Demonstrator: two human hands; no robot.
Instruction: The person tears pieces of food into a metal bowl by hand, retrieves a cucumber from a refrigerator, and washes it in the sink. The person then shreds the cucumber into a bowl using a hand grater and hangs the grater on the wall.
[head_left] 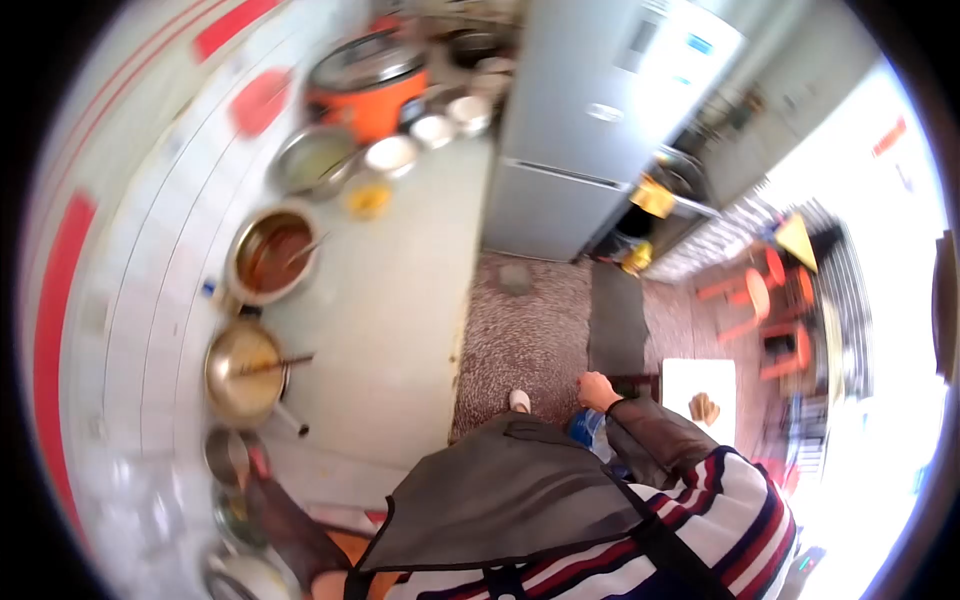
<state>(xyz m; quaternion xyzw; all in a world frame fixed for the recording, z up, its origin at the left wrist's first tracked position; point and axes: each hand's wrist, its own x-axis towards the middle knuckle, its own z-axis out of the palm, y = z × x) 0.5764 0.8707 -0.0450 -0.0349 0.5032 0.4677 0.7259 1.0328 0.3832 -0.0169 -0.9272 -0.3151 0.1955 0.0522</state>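
At the lower left, my left hand (258, 466) is smeared by motion beside a metal pot (226, 455); its grip cannot be made out. My right hand (597, 391) is closed near the body's right side, and whatever its fingers may hold is hidden. Just below it is a blue and clear plastic object (588, 428). Along the wall side of the pale counter (370, 310) are a pan (243, 372) with a utensil across it and a pot of reddish-brown food (272, 254) with a spoon.
Farther along the counter are a metal basin (316, 160), white bowls (391, 155), a yellow item (369, 200) and an orange cooker (375, 105). A grey fridge (565, 130) stands beyond. To the right are a white tabletop (683, 381) and orange stools (788, 350).
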